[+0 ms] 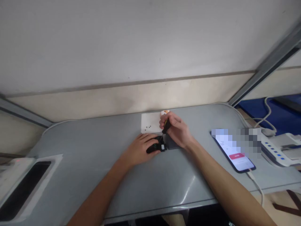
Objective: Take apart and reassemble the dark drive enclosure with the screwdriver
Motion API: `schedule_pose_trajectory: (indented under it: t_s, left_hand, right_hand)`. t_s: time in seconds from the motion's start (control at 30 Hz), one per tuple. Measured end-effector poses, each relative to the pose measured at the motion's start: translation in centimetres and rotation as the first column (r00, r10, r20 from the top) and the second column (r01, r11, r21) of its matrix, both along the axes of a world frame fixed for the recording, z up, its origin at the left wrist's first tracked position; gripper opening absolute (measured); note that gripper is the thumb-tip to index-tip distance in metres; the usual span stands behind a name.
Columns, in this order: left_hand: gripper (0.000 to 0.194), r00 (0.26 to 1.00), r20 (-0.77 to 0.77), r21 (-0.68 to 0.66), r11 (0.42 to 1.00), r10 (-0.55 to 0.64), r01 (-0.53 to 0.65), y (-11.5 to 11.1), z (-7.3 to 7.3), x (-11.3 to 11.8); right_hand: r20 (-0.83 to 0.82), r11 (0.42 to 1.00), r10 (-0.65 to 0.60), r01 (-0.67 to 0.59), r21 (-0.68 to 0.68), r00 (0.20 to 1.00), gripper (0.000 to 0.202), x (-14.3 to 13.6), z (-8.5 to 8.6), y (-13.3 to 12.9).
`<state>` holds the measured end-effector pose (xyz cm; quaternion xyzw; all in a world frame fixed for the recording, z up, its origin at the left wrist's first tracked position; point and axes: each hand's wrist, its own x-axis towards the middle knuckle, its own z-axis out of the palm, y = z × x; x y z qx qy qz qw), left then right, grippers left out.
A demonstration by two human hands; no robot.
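Observation:
My left hand (141, 149) is closed around a small black device (155, 147) on the grey table, steadying it from the left. A screwdriver (166, 125) with a dark handle is gripped in my right hand (176, 127), and its thin shaft slants down to the device. Just behind lies a white sheet (150, 121) with several tiny dark screws (148, 127) on it. A flat dark piece (173, 143) lies under my right wrist. An orange and white object (164, 112) is partly hidden behind my right hand.
At the right, a lit phone (235, 153) is plugged into a white cable, beside a white multi-port charger (277, 150). A black slab (25, 188) lies on white material at the left. Behind the grey table (94, 135) stands a panel between metal posts.

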<state>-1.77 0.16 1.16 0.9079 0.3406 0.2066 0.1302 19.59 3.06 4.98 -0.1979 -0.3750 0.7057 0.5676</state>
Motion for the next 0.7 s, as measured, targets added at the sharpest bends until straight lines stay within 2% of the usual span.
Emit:
schedule_pose_trajectory:
  t_s: [0.2, 0.47, 0.7]
  left_hand:
    - [0.020, 1.000, -0.010, -0.003, 1.000, -0.001, 0.001, -0.03, 0.02, -0.01]
    - [0.021, 1.000, -0.029, 0.024, 1.000, 0.002, -0.001, 0.05, 0.06, 0.01]
    - [0.022, 1.000, -0.018, 0.017, 1.000, 0.008, -0.008, 0.05, -0.03, -0.05]
  right_hand:
    - [0.038, 0.999, -0.047, 0.047, 0.001, 0.998, 0.044, -0.31, -0.30, 0.12]
    - [-0.058, 0.999, 0.027, -0.029, -0.031, 0.998, 0.027, -0.11, -0.08, 0.21]
    - [0.035, 0.998, -0.060, 0.060, -0.021, 0.998, 0.047, -0.57, -0.17, 0.18]
